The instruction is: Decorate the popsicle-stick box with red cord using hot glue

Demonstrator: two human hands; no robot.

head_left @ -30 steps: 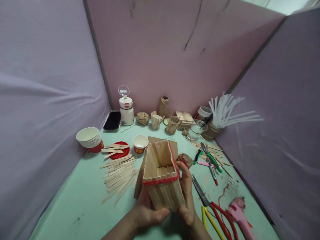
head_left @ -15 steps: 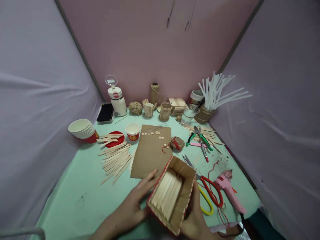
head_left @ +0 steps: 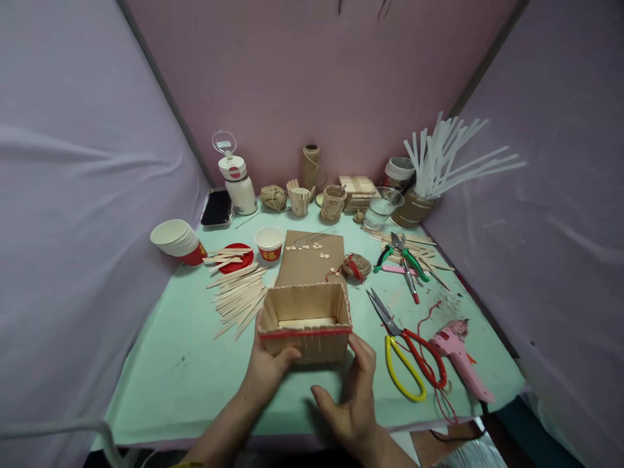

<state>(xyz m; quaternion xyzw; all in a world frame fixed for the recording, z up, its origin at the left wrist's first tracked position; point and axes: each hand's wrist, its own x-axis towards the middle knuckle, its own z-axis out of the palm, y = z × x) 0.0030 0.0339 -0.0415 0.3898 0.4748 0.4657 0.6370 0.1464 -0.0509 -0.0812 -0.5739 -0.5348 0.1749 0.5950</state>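
Observation:
A small rectangular box [head_left: 312, 348], apparently of craft sticks with a red cord along its upper edge, stands upright before me, its open top tilted my way. My left hand [head_left: 270, 370] grips its left end, thumb pressed on the front wall and the other fingers hidden behind. At the right end my right hand [head_left: 348, 393] has its fingertips against the corner, while the thumb stretches away from the box. Behind the box lies a brown cardboard sheet [head_left: 312, 260] with small wooden pieces on it. Red-and-yellow-handled scissors [head_left: 402, 335] rest to the right.
A pink glue gun [head_left: 461, 357] and green-handled pliers [head_left: 402, 253] lie at right. Loose craft sticks [head_left: 238, 299] and stacked paper cups [head_left: 178, 242] are at left. Along the back stand a white bottle [head_left: 240, 188], a water cup [head_left: 380, 211] and a pot of white sticks [head_left: 416, 207].
The box has turned from a slant to nearly square with me, its front wall now showing. My left hand has closed on its left end; my right thumb has come off it.

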